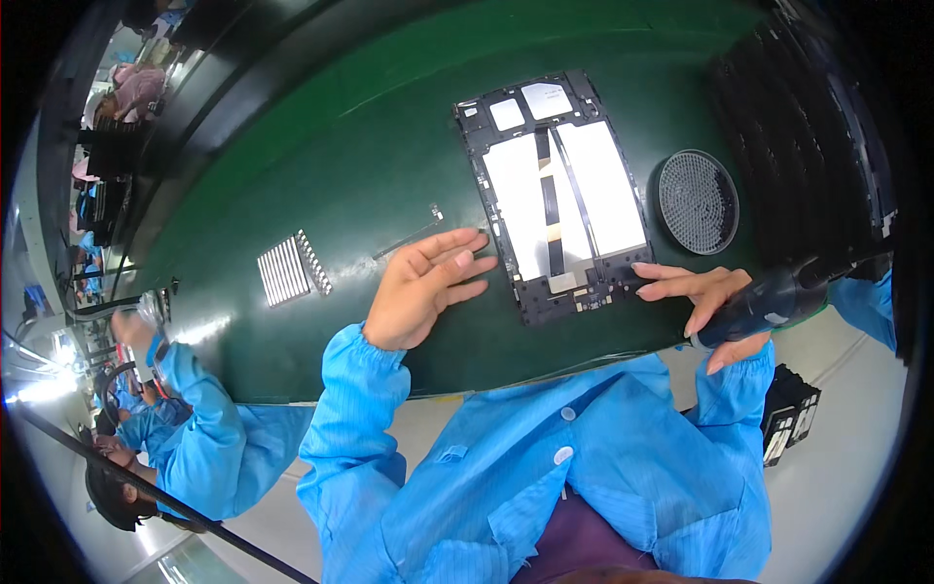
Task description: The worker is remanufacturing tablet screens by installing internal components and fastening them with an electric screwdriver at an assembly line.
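Note:
An opened tablet (610, 204) lies on the green bench in front of me, with silvery-white battery panels, dark ribbon strips and a black frame. My left hand (420, 289) is beside its left edge, fingers apart and nothing in them; the fingertips come close to the frame. My right hand (702, 292) is at the tablet's lower right corner. A black cylindrical tool, seemingly an electric screwdriver (769, 310), lies in its grip, while two fingers stretch toward the tablet's corner. The tool's tip cannot be made out.
A round grey dish (697, 201) with a pitted bottom and small dark pieces stands right of the tablet. Striped silver strips (284, 273) and a thin cable (409, 237) lie to the left. Dark stacked items (793, 146) line the far right. A co-worker (209, 438) sits at left.

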Demonstrator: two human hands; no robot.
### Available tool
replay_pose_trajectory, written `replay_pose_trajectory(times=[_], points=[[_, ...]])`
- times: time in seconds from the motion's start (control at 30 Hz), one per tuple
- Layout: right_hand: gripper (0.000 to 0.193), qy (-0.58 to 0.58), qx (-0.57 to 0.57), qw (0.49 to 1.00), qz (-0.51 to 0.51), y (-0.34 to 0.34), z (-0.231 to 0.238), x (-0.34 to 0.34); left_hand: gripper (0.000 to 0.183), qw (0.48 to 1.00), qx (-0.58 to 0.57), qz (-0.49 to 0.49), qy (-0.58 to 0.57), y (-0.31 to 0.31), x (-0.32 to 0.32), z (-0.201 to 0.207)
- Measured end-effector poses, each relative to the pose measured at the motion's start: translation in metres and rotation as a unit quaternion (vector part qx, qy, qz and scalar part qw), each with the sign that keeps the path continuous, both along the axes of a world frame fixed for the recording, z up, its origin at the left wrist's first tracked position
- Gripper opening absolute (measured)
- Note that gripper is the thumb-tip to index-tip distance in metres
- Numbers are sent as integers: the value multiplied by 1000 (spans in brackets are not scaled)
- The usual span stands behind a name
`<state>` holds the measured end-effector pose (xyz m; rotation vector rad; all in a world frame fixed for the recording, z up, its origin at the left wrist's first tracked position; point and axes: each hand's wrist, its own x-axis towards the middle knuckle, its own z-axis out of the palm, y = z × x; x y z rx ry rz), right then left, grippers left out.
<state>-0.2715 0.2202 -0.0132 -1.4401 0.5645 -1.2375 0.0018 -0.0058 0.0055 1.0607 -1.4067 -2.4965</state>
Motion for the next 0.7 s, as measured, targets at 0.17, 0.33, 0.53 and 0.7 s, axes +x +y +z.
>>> replay_pose_trajectory(times=[0.17, 0.33, 0.53, 0.7], points=[[44, -9, 13, 1000, 16, 12, 2, -14, 52, 999, -9, 37, -14, 28, -25, -6], [41, -45, 37, 998, 16, 14, 0, -5, 56, 958, -287, 15, -4, 65, -33, -9], [41, -134, 85, 983, -94, 26, 12, 18, 50, 979, -137, 126, 86, 22, -59, 1], [41, -111, 90, 982, -123, 9, 27, 18, 25, 969, -144, 187, 75, -105, -95, -8]])
